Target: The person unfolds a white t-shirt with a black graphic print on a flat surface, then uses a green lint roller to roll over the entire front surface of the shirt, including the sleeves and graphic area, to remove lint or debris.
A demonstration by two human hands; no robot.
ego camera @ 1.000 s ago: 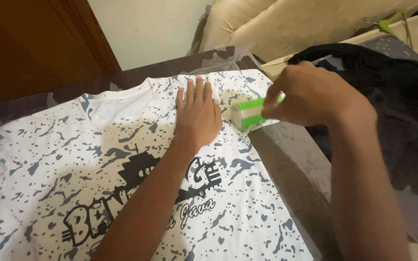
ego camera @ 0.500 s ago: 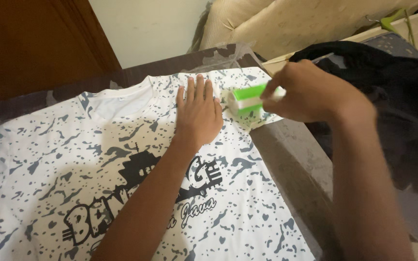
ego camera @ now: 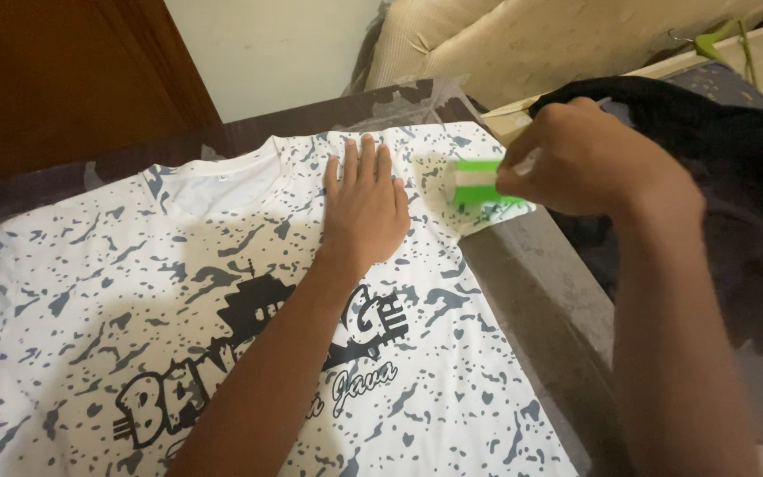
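**Rolling the shirt sleeve clean**

The white shirt with grey spots (ego camera: 222, 291) lies flat on the dark patterned counter (ego camera: 532, 283). The left hand (ego camera: 362, 208) lies open and flat on the shirt near the shoulder, with nothing in its grip. The right hand (ego camera: 589, 159) has its grip closed around the handle of a green and white roller (ego camera: 477, 183). The roller sits on the sleeve, just beside the left hand and close to the counter's edge.

To do this well, press the flat hand down so the cloth stays smooth and does not bunch up. Keep the roller flat on the cloth and push it in short, straight lines away from the holding hand. Go gently near the edge, where the sleeve may slide off. A pile of black clothes (ego camera: 735, 203) lies on the right; keep the roller off it.
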